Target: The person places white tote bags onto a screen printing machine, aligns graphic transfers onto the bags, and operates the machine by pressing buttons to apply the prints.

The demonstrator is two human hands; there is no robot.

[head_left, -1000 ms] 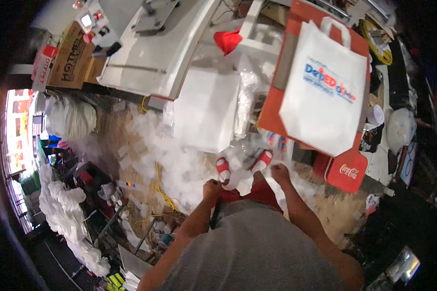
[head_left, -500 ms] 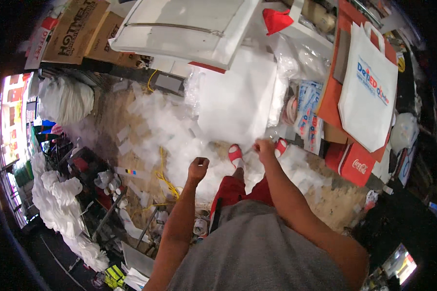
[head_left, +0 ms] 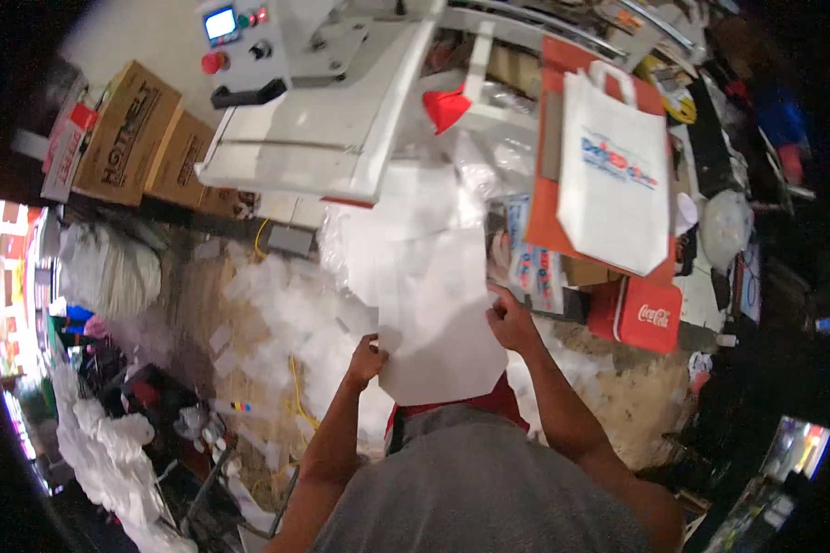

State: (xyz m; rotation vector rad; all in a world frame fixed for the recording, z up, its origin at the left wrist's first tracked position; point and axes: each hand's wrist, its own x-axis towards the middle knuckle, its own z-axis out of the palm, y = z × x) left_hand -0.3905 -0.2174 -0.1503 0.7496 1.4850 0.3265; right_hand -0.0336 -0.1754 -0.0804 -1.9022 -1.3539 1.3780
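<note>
A blank, flat white bag (head_left: 443, 323) with slanted lower corners hangs in front of my body, between my two hands. My left hand (head_left: 367, 360) is closed at its left edge. On the opposite edge, the fingers of my right hand (head_left: 513, 320) pinch the bag, thumb toward me. Just beyond it lies a pile of white sheet-like pieces (head_left: 415, 194), partly covered by the held bag. To the right, a white bag with handles and a blue and red print (head_left: 615, 175) rests on an orange-red board (head_left: 551, 147).
A white machine (head_left: 295, 124) with a small screen, a red button and a black handle stands ahead left. Brown cartons (head_left: 127, 134) sit beside it. White scraps and a yellow cable (head_left: 298, 392) lie on the floor. A red box (head_left: 650, 313) is at right.
Half a second ago my hands were apart, without the bag, and the right hand was closed near the white pile. Now both hold the bag close to me. The view has shifted.
</note>
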